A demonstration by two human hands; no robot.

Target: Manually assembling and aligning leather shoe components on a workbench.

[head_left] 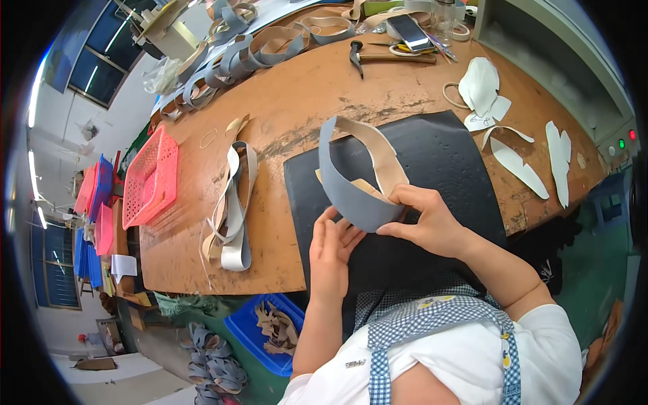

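Observation:
A looped strip of leather, grey-blue outside and tan inside, stands above a black mat. My right hand pinches its near right end between thumb and fingers. Under the near curve of the loop is my left hand, palm up, its fingers stretched out and apart, the tips at the strip's lower edge and partly hidden by it. A smaller tan flap shows inside the loop. To the left on the table lies a bundle of pale and grey strips.
A pink basket stands at the table's left edge. Grey-blue strips are heaped at the back. A hammer and a phone lie far right, near white pattern pieces. A blue bin with scraps sits below.

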